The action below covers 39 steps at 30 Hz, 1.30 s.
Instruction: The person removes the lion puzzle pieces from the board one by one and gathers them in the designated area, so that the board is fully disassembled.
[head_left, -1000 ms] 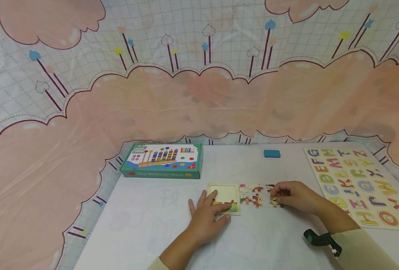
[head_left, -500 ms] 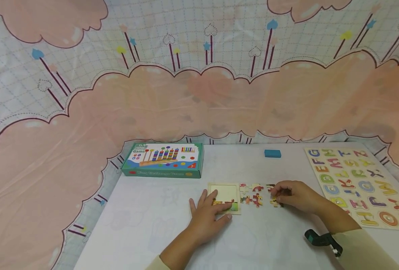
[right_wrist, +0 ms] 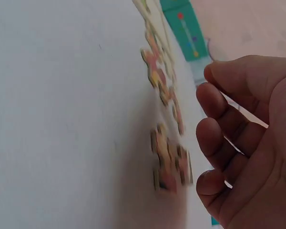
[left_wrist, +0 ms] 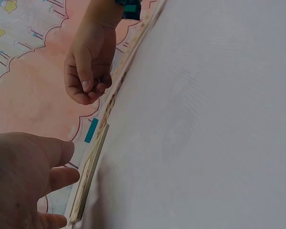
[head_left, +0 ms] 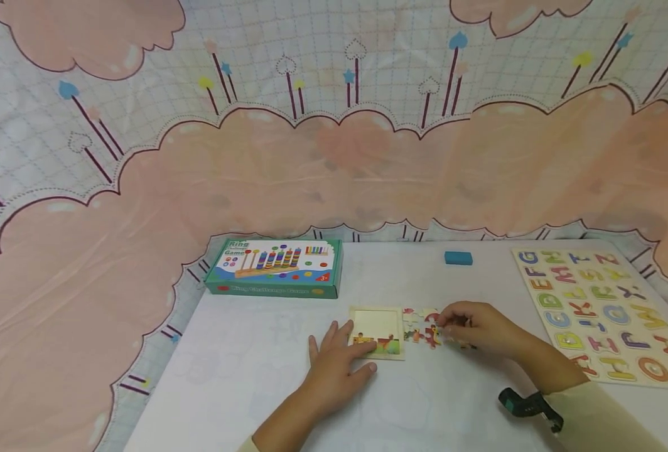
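A shallow wooden puzzle tray (head_left: 377,319) lies mid-table, with coloured jigsaw pieces (head_left: 387,344) along its lower part. My left hand (head_left: 334,370) lies at the tray's left side, fingers spread, one reaching over its lower part. Several loose jigsaw pieces (head_left: 429,336) sit just right of the tray. Above them hovers my right hand (head_left: 483,328), fingers bent, hiding part of a second group. In the right wrist view, that second group of jigsaw pieces (right_wrist: 167,164) lies below my fingertips (right_wrist: 209,136); thumb and index are apart, with nothing visible between them.
A green ring game box (head_left: 274,270) stands at the back left. Near the back lies a blue block (head_left: 458,258). An alphabet board (head_left: 605,314) takes up the right side of the white table (head_left: 226,376). A patterned cloth (head_left: 311,169) hangs behind.
My right hand has moved left, from the farther group of pieces towards those beside the tray. My left hand has slid slightly left, uncovering more of the tray's lower pieces.
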{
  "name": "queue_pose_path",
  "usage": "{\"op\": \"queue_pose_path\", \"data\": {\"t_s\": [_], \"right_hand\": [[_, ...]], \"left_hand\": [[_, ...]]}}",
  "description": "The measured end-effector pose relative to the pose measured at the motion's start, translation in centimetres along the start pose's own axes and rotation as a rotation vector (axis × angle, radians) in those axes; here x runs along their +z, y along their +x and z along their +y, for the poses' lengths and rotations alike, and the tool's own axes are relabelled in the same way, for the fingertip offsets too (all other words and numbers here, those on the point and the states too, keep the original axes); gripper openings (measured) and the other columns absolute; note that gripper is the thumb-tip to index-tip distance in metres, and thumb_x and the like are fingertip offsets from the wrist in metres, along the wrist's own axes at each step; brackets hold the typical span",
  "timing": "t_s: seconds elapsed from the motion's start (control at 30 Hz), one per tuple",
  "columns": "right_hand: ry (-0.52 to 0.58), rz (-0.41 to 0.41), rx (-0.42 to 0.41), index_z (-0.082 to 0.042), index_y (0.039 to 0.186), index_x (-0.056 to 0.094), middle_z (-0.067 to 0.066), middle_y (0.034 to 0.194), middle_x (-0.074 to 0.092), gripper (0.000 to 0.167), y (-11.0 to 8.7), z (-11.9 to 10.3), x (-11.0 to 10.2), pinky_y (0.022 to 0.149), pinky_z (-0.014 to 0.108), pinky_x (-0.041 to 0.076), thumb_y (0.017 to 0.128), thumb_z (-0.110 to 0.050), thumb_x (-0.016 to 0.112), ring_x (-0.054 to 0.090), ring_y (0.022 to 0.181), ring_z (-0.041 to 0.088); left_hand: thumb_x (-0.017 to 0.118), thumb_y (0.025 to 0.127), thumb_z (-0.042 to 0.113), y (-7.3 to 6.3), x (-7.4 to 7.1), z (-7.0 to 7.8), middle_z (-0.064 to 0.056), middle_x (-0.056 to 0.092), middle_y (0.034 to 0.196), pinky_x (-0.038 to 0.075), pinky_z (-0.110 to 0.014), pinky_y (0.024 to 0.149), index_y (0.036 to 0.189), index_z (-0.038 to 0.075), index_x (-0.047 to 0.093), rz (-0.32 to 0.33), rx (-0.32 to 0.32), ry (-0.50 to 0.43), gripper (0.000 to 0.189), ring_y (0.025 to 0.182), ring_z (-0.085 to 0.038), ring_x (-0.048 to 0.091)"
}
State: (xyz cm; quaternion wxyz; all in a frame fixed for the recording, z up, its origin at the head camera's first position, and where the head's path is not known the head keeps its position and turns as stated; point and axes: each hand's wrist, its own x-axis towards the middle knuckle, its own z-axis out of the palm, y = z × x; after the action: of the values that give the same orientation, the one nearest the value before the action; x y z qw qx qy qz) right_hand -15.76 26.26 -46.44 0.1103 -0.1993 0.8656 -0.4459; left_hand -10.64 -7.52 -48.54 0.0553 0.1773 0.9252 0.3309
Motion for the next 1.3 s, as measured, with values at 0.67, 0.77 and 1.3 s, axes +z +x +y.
{"op": "queue_pose_path", "data": {"t_s": [0.67, 0.77, 1.3], "right_hand": [[0.012, -0.103, -0.057, -0.009, 0.117, 0.074, 0.000, 0.096, 0.066, 0.016, 5.2, -4.1, 4.7, 0.054, 0.026, 0.050, 0.102, -0.011, 0.071, 0.059, 0.071, 0.017], [-0.036, -0.122, -0.086, -0.011, 0.116, 0.075, -0.003, 0.099, 0.068, 0.017, 6.5, -4.6, 5.8, 0.065, 0.027, 0.053, 0.100, -0.010, 0.071, 0.060, 0.082, 0.016], [-0.271, -0.203, -0.072, -0.019, 0.109, 0.079, -0.009, 0.104, 0.066, 0.023, 9.3, -7.1, 9.4, 0.096, 0.046, 0.052, 0.088, -0.013, 0.086, 0.059, 0.099, 0.015]], "left_hand": [[0.076, 0.096, 0.038, -3.1, -1.6, -2.4, -0.020, 0.044, 0.164, -0.006, -0.089, 0.109, 0.131, 0.027, 0.075, 0.031, -0.070, 0.005, 0.036, 0.158, -0.053, 0.020], [0.077, 0.096, 0.036, -3.1, -1.4, -2.6, -0.022, 0.042, 0.164, -0.008, -0.088, 0.110, 0.126, 0.029, 0.075, 0.066, -0.087, -0.012, 0.031, 0.158, -0.054, 0.016], [0.082, 0.089, 0.031, -1.8, -1.1, -1.9, -0.025, 0.044, 0.161, -0.006, -0.088, 0.110, 0.097, 0.031, 0.081, 0.238, -0.191, -0.067, 0.008, 0.155, -0.059, 0.019]]}}
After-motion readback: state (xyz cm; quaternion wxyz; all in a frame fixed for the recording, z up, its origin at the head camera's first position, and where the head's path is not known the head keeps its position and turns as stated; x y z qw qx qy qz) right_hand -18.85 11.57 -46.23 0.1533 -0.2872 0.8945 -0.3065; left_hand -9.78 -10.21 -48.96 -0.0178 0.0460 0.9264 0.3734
